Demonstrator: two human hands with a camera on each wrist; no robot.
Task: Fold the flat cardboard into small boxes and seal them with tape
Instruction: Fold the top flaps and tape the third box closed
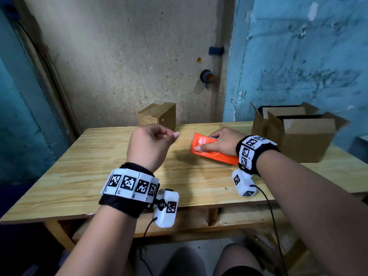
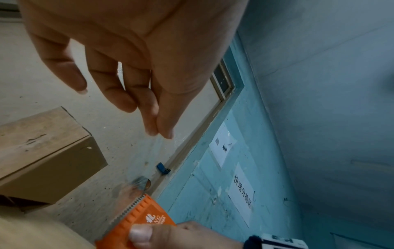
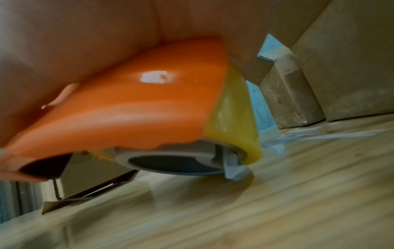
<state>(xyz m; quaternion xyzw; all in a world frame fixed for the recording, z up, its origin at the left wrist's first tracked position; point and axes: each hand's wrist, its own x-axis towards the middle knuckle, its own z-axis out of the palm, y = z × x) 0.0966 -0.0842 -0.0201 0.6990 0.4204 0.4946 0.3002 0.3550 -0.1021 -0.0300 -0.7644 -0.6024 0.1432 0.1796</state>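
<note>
My right hand (image 1: pixel 215 142) grips an orange tape dispenser (image 1: pixel 211 149) that rests on the wooden table (image 1: pixel 99 166). The right wrist view shows its orange body (image 3: pixel 138 104) over a yellowish tape roll (image 3: pixel 234 109). My left hand (image 1: pixel 175 134) hovers above the table just left of the dispenser, thumb and forefinger pinched together. In the left wrist view those fingertips (image 2: pixel 168 133) hold a faint strip of clear tape (image 2: pixel 153 160) that runs down to the dispenser's toothed edge (image 2: pixel 130 207). A small folded cardboard box (image 1: pixel 157 115) stands at the table's far edge by the wall.
Two large open cardboard cartons (image 1: pixel 298 134) stand at the table's right end, close behind my right hand. A wall runs right behind the table. Wrist-camera cables hang off the front edge.
</note>
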